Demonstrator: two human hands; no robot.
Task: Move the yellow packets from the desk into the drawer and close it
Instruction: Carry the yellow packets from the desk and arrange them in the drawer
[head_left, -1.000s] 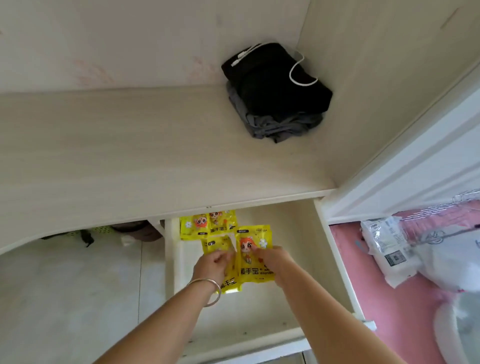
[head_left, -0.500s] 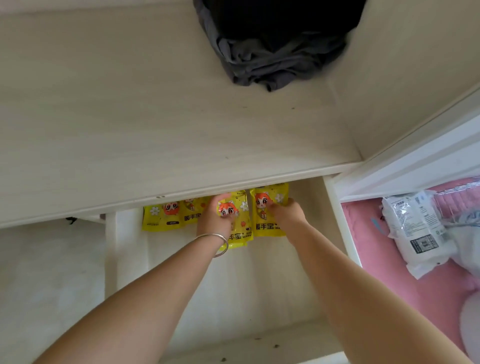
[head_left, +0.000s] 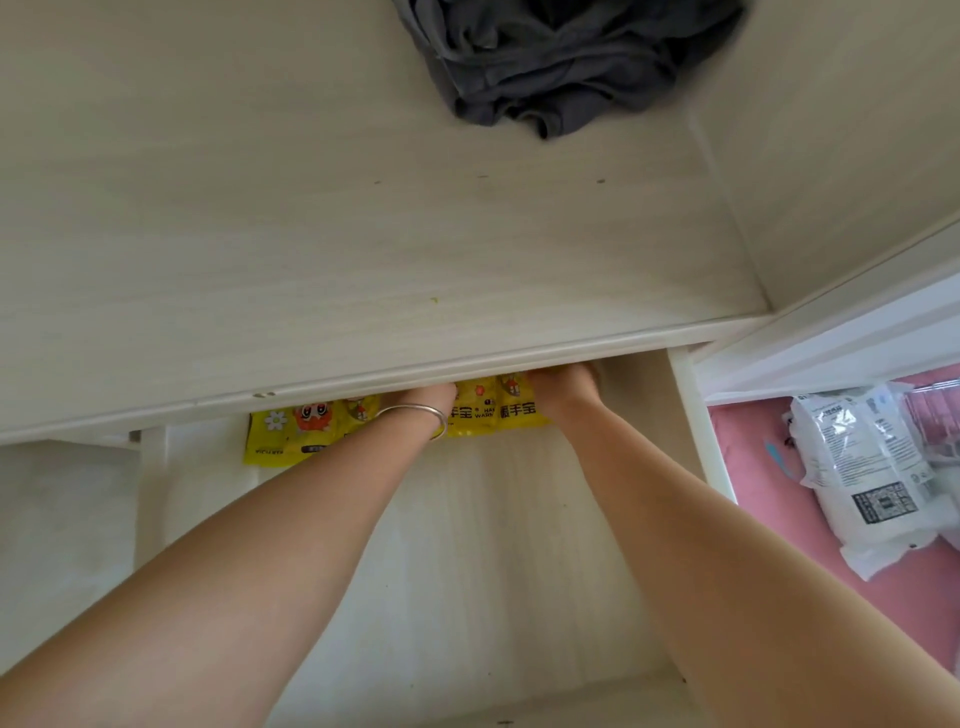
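A: Both hands are reaching deep into the open drawer (head_left: 691, 447), the left hand (head_left: 421, 402) and right hand (head_left: 563, 389) resting on yellow packets (head_left: 296, 431) at its far end; the fingers are hiding under the desk (head_left: 311, 234) edge, so their grip cannot be told.

B: How far along?

A: No packets are showing on the desk; only grey clothing (head_left: 561, 67) is lying far right. The drawer is standing fully open, its near floor bare; closing it seems to remain.
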